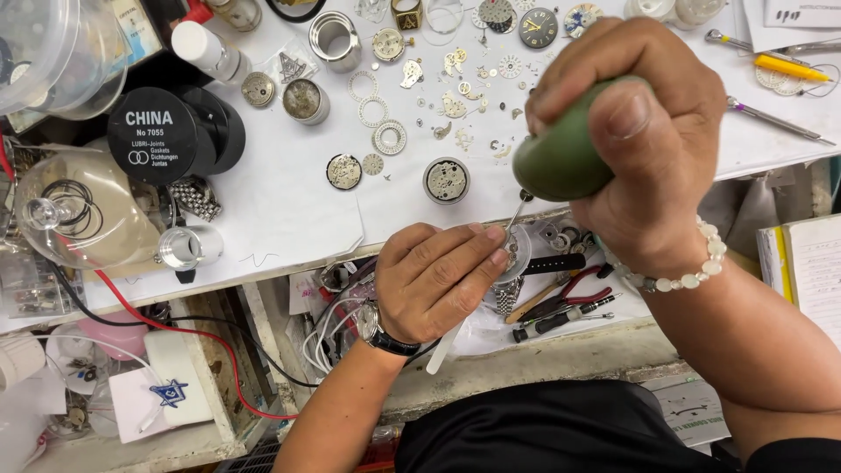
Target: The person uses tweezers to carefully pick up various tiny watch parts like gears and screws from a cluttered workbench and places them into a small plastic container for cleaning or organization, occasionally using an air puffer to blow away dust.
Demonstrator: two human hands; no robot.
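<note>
Right hand (644, 144) squeezing the green blower (561, 158), fingers clamped round it; left hand (438, 276) pinching a small watch part (515, 245)

Green blower (561, 149) in right hand (639, 131)

blower bulb (561, 153): matt green rubber | nozzle (517, 213): shiny metal | bracelet (683, 276): glossy beads
</note>
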